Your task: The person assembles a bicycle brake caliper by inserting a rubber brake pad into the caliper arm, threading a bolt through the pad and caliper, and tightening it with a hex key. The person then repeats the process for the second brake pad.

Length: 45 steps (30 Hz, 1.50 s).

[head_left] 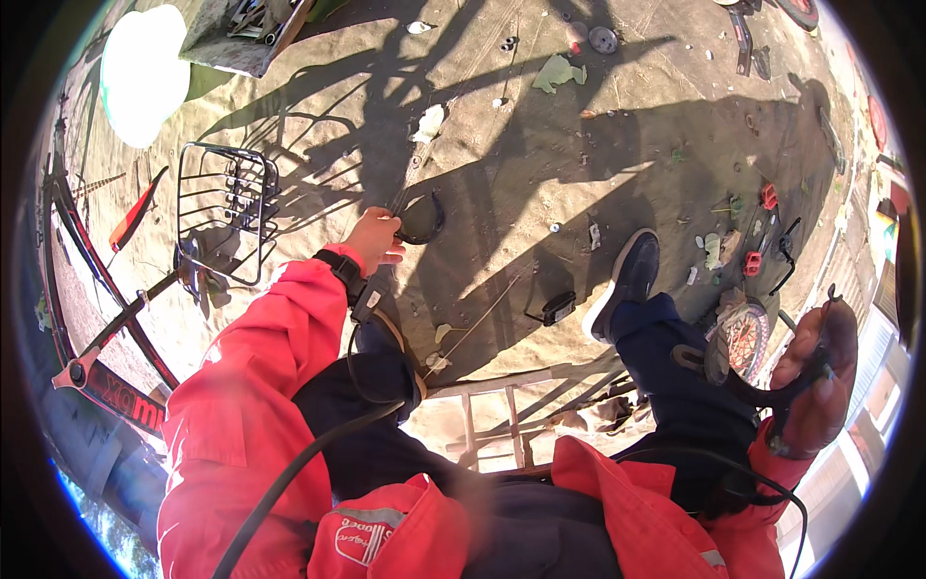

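My left hand reaches down to the ground, its fingers closed on one end of a thin black curved piece. A dark band with a small box sits round that wrist. Out to the right, my raised right hand grips a black curved part that resembles a bicycle brake arm. A thin tip rises past the fingers, and the rounded end points toward my knee. The palm is partly in shade, so the exact kind of part is unclear.
A black wire bicycle carrier stands to the left, near a red-and-black bicycle frame. A box of scrap sits at the far left. Red pedals, a black pedal and a small wheel lie about.
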Motion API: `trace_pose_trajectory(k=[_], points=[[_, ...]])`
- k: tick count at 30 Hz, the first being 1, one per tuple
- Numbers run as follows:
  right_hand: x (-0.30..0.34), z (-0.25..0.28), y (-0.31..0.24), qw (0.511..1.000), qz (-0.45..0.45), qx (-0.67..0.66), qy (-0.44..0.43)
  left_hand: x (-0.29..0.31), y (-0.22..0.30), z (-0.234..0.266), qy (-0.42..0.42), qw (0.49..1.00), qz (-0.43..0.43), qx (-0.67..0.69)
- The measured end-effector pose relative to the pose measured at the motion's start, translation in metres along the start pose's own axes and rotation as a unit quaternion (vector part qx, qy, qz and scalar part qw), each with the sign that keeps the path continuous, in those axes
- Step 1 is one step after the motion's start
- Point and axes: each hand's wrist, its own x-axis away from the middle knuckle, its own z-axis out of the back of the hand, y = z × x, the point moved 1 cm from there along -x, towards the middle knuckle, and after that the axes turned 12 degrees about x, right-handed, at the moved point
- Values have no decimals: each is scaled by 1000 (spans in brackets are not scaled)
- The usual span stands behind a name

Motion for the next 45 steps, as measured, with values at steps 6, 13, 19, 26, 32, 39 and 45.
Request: trace_pose_trajectory(k=[6,13,19,26,32,39,45], points=[[1,-12,-5,1000,-19,-12,-7,13,15,-5,-15,998,-57,19],[10,-28,-9,996,-30,-66,-58,90,89,-3,-78,976,-193,66],[15,-40,-15,990,-21,-78,-111,200,131,-5,-123,945,-289,92],[16,-58,-19,980,3,-113,-161,325,116,-24,-178,891,-370,193],[27,-64,-23,982,1,-78,-171,388,77,-41,-263,816,-453,246],[37,-81,-9,959,14,-96,-265,402,65,-59,-333,741,-546,206],[38,-94,-9,950,11,-100,-297,398,66,-64,-366,724,-549,203]])
